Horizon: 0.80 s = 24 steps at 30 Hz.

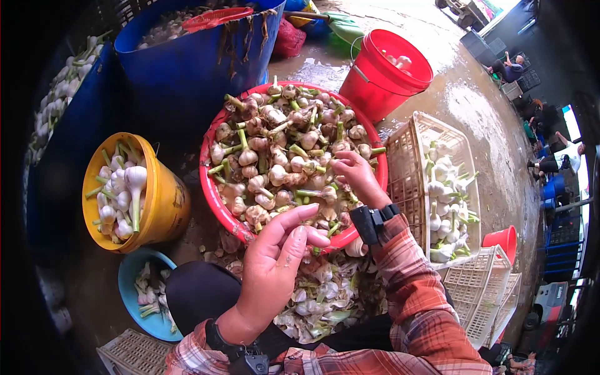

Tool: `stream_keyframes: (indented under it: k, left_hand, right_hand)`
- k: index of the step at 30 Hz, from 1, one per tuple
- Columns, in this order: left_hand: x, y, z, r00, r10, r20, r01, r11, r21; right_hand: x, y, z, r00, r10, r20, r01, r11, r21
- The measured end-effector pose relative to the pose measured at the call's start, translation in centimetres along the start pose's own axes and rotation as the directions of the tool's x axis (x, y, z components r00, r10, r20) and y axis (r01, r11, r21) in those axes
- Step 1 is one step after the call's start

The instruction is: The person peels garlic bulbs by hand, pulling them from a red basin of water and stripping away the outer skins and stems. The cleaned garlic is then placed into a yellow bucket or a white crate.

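Observation:
A red basin (209, 190) full of garlic bulbs (275, 115) with cut green stems stands in front of me. My left hand (272, 265) is raised over the basin's near edge. Its fingers are stretched out, the thumb is apart from them, and it holds nothing. My right hand (359, 178) reaches over the right side of the heap, fingers loosely bent and apart. Just beyond its fingertips lies a garlic bulb (341, 147); whether they touch it is hard to tell. Below the basin, a pile of peeled-off garlic skins (325, 297) lies between my legs.
At left stand a yellow bucket (175, 203) of cleaned garlic and a light-blue bowl (128, 287). Behind is a large blue tub (187, 72). To the right are a red bucket (375, 94), a cream crate (403, 165) of garlic and stacked crates (478, 294). People sit farther off.

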<state>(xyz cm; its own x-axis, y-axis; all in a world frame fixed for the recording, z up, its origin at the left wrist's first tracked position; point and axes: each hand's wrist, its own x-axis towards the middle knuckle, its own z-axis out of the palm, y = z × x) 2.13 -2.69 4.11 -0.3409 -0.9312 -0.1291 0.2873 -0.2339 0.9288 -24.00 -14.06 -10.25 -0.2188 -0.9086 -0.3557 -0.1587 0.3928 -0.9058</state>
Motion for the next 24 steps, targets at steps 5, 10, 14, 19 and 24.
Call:
stream_keyframes:
  k: [5, 10, 14, 19, 24]
  left_hand:
    - [0.6, 0.0, -1.2, 0.999, -0.046, -0.024, 0.045, 0.998, -0.038]
    - [0.8, -0.3, -1.1, 0.993, -0.112, 0.023, 0.113, 0.992, -0.049]
    - [1.0, -0.4, -1.4, 0.993, -0.104, 0.058, 0.104, 0.995, -0.001]
    - [1.4, -1.1, -1.3, 0.994, 0.092, 0.062, -0.105, 0.961, 0.254]
    - [1.3, -2.3, -1.0, 0.929, 0.364, 0.068, -0.313, 0.672, 0.671]
  right_hand:
    - [9.7, 4.9, 4.1, 0.779, -0.62, -0.092, 0.418, 0.623, -0.661]
    - [13.2, 3.3, 7.2, 0.845, -0.517, 0.135, 0.418, 0.484, -0.769]
    - [10.3, 1.3, 6.7, 0.822, -0.563, 0.085, 0.377, 0.425, -0.823]
    - [-4.3, -2.5, 3.3, 0.972, 0.063, 0.228, -0.167, 0.866, 0.471]
    - [-17.5, -3.2, 2.6, 0.981, -0.079, 0.179, -0.05, 0.783, 0.621]
